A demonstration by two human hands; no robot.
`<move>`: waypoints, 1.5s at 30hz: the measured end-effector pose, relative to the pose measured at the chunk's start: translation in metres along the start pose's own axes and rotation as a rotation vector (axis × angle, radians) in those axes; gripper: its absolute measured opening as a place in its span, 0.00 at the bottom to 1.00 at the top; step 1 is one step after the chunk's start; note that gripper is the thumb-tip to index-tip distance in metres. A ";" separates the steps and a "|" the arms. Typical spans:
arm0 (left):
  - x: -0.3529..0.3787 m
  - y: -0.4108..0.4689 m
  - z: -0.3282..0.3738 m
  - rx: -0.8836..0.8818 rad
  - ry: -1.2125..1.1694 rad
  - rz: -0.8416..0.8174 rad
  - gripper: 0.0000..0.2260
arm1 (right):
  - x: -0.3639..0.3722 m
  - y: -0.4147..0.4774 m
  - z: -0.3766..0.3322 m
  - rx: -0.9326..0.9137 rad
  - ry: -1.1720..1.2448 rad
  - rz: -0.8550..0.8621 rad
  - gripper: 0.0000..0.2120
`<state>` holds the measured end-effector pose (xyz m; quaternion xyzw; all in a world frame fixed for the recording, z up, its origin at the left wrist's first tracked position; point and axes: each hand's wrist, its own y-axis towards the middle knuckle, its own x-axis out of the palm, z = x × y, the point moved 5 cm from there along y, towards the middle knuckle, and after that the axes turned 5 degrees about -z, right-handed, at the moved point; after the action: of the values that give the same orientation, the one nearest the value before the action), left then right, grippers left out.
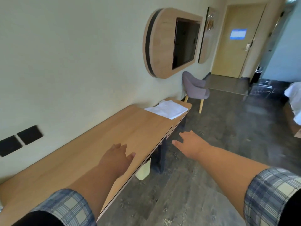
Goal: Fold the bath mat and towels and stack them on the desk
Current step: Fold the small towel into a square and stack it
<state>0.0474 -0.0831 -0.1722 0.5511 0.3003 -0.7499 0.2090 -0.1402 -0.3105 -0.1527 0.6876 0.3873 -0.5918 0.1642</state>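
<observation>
We see the left hand (117, 156), lower centre, with fingers straight and slightly apart over the desk (91, 144), holding nothing. The right hand (191, 142), just right of the desk edge, is likewise spread and empty. The folded white towel (166, 109) lies on the desk's far end at mid-frame, above both hands and well apart from the fingertips. A grey chair (195, 88) stands beyond it.

The bin (144, 170) sits half hidden under the desk (114, 124); the right edge cuts off the bed (293, 98); the door sign (238, 34) is unreadable
</observation>
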 end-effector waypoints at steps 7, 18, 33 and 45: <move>-0.004 0.092 0.089 0.091 0.052 0.007 0.32 | -0.040 0.058 0.067 0.068 -0.103 0.042 0.38; 0.000 0.352 0.206 0.279 0.167 -0.069 0.32 | -0.080 0.255 0.172 0.184 -0.100 0.021 0.40; 0.045 0.635 0.299 0.097 0.247 -0.160 0.32 | -0.096 0.562 0.363 0.158 -0.042 -0.089 0.40; 0.079 0.774 0.265 -0.312 -0.022 -0.128 0.31 | -0.094 0.833 0.298 -0.316 -0.231 -0.340 0.38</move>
<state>0.3358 -0.8289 -0.3618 0.4836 0.4455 -0.7117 0.2471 0.2603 -1.0844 -0.3311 0.5063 0.5636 -0.6177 0.2106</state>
